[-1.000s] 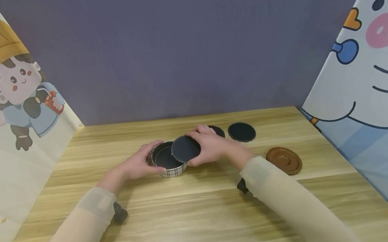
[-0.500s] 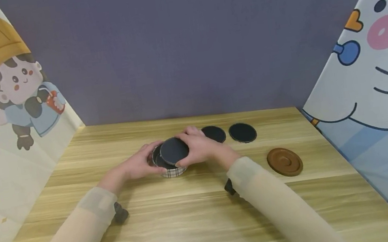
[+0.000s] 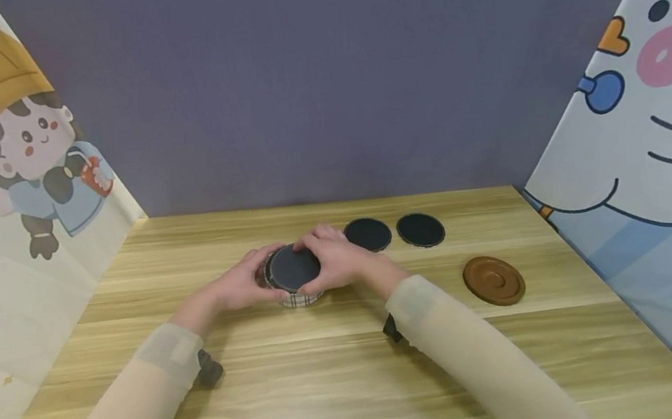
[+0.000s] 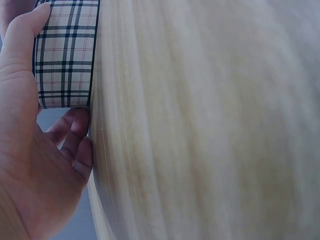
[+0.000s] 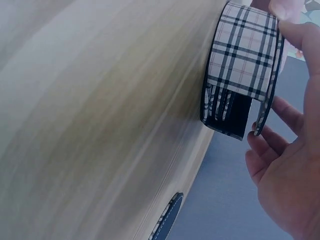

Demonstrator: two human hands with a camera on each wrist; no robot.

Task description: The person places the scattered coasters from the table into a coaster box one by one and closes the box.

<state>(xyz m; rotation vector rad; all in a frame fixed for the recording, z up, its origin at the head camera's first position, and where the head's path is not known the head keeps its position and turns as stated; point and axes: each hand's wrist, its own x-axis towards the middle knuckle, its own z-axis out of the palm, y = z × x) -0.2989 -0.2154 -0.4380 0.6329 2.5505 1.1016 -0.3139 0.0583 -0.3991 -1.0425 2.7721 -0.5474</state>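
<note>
A round plaid coaster holder (image 3: 302,299) with a dark inside stands on the table. My left hand (image 3: 242,283) grips its left side, thumb at the front and fingers behind; in the left wrist view the thumb presses the plaid wall (image 4: 67,60). My right hand (image 3: 333,261) pinches a round black coaster (image 3: 295,267) by its edge, flat over the holder's mouth and covering most of it. From the right wrist, the held coaster (image 5: 265,114) lies along the holder's rim, and several plaid-edged coasters (image 5: 218,102) show inside through a side gap.
Two more black coasters (image 3: 367,234) (image 3: 420,229) lie flat behind my right hand. A round brown wooden lid or dish (image 3: 494,280) with a ringed centre lies to the right. A dark panel (image 3: 319,84) rises at the table's back, with printed cartoon panels at both sides.
My right hand has moved left and down with the coaster, from the holder's right side to over its mouth. The left hand has stayed on the holder.
</note>
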